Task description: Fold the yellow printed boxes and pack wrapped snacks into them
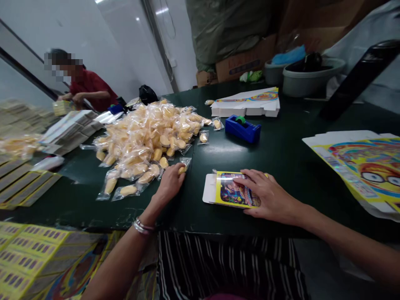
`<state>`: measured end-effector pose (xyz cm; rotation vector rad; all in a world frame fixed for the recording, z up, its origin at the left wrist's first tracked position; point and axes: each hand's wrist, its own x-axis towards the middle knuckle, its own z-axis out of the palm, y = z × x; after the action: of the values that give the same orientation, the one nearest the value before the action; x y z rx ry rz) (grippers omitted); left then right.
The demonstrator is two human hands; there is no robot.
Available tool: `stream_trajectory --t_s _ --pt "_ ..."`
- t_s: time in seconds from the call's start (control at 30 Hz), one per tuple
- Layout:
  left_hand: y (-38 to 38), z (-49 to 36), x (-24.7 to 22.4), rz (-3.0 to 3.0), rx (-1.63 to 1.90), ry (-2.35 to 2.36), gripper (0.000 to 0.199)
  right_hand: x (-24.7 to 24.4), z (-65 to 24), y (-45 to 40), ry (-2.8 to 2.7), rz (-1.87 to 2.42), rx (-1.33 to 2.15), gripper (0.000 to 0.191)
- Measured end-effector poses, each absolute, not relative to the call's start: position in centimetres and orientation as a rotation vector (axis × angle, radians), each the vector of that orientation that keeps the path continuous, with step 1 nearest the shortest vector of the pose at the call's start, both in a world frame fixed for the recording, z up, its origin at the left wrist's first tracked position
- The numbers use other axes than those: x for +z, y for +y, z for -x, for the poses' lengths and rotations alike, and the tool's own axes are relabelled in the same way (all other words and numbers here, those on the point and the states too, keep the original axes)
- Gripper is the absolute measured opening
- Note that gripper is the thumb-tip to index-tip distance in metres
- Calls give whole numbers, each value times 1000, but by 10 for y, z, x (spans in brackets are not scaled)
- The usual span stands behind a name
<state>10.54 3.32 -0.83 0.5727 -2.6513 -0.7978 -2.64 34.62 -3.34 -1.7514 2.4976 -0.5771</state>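
At the near right edge of a heap of beige oval pieces in clear wrappers (146, 129), my left hand (170, 182) is closed on one wrapped beige piece (182, 169). The fingertips partly cover that piece. My right hand (265, 189) lies over a small yellow printed box (233, 189), thumb and fingers gripping its right end. The box lies on the dark green table with its dark picture panel facing up. At its left end a white flap (209, 188) sticks out, open towards my left hand.
A blue tape dispenser (243, 128) stands beyond the box, before stacked white cartons (245, 107). Flat printed card sheets (359, 166) lie at right. Grey tubs (312, 77) stand at the back. Yellow boxes (31, 254) are piled at lower left. A person in red (93, 93) works at far left.
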Motion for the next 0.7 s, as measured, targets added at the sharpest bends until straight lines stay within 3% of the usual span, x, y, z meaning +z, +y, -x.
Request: stream_trajectory --t_s 0.1,0.3,0.4,0.53,0.7 --pt "52 -113 -7 -392 -886 -2694 30 -30 26 345 2499 1746 -571 80" --pt "106 -112 -6 29 -1098 -2881 21 -32 24 344 2526 1762 -594 80" --pt "107 -100 -5 43 -1260 -2887 26 -33 24 346 2545 1762 -614 81" --pt "92 -99 6 -122 -1784 -2695 42 -30 28 345 2550 1761 -646 77" --pt "117 -121 7 -358 -1941 -2434 34 -48 18 355 2554 1982 -752 74"
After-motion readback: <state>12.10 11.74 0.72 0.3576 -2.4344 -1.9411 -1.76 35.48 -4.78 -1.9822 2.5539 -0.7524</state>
